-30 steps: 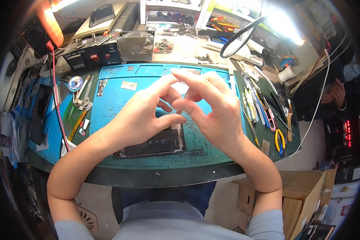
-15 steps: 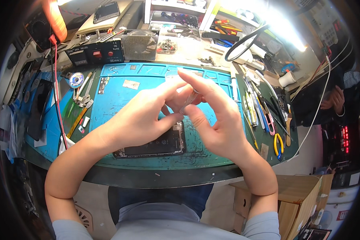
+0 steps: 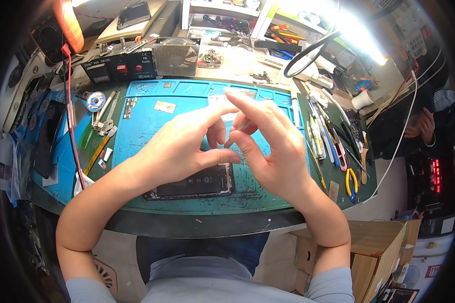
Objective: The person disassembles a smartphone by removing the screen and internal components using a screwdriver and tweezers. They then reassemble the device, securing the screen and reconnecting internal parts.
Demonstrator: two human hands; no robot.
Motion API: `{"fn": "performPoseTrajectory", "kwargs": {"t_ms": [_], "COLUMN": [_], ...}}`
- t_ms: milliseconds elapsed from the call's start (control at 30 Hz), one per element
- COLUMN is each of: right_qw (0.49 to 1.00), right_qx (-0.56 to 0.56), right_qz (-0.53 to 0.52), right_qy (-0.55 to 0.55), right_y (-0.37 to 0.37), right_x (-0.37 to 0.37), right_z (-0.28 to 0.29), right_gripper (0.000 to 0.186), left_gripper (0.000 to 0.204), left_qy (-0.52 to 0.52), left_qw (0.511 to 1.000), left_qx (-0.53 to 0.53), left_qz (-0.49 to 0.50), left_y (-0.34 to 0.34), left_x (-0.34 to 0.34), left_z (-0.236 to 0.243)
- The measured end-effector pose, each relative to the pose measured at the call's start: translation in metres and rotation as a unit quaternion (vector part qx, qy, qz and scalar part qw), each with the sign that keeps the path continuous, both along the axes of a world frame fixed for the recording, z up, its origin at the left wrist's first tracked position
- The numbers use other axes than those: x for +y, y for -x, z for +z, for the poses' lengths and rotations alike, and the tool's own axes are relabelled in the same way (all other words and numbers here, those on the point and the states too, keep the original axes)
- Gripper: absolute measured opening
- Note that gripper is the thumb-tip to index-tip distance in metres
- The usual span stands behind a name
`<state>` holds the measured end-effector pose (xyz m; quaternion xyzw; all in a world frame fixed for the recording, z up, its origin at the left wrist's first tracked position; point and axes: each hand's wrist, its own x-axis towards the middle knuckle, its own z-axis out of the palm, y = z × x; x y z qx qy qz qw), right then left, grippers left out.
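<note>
Both my hands meet above a blue work mat (image 3: 151, 136). My right hand (image 3: 275, 146) has thumb and fingers closed on a small, thin, clear-looking strip (image 3: 242, 124); its kind cannot be made out. My left hand (image 3: 179, 144) is beside it, fingers curved and thumb stretched apart, with a gap between them and nothing seen inside. Beneath my left hand lies an opened phone (image 3: 197, 186), its black battery and inner frame facing up. My left hand and wrist cover its upper left part.
Solder spool (image 3: 96, 101) and small tools lie left of the mat. On the right are several tweezers and screwdrivers, and yellow-handled pliers (image 3: 352, 183). A black power unit (image 3: 121, 67) stands behind. Red and black leads (image 3: 75, 131) hang at left. Another person's hand (image 3: 423, 126) shows far right.
My left thumb and fingers have parted from the small strip, and the thumb has shifted slightly right and down. My right hand keeps the strip, now more hidden by its fingers.
</note>
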<state>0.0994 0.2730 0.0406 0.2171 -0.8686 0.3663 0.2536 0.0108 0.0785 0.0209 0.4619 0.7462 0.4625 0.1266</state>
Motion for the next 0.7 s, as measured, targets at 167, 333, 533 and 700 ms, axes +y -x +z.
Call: {"fn": "performPoseTrajectory", "kwargs": {"t_ms": [167,333,533,700], "right_qw": [0.998,0.995,0.995,0.997], "right_qx": [0.058,0.066,0.037,0.04], "right_qz": [0.002,-0.002,-0.029,-0.052], "right_qy": [0.018,0.071,0.083,0.033], "right_y": [0.001,0.0,-0.004,-0.005], "right_x": [0.002,0.007,0.026,0.027], "right_z": [0.005,0.002,0.005,0.006], "right_gripper": [0.059,0.055,0.055,0.053], "left_gripper": [0.027,0.015,0.011,0.016], "left_qy": [0.024,0.032,0.028,0.045], "left_qw": [0.999,0.996,0.99,0.989], "left_qx": [0.035,0.087,0.135,0.141], "left_qz": [-0.009,0.019,-0.011,-0.02], "left_y": [-0.001,-0.001,-0.012,-0.012], "left_x": [-0.008,-0.007,-0.014,-0.013], "left_z": [-0.001,-0.005,-0.009,-0.006]}}
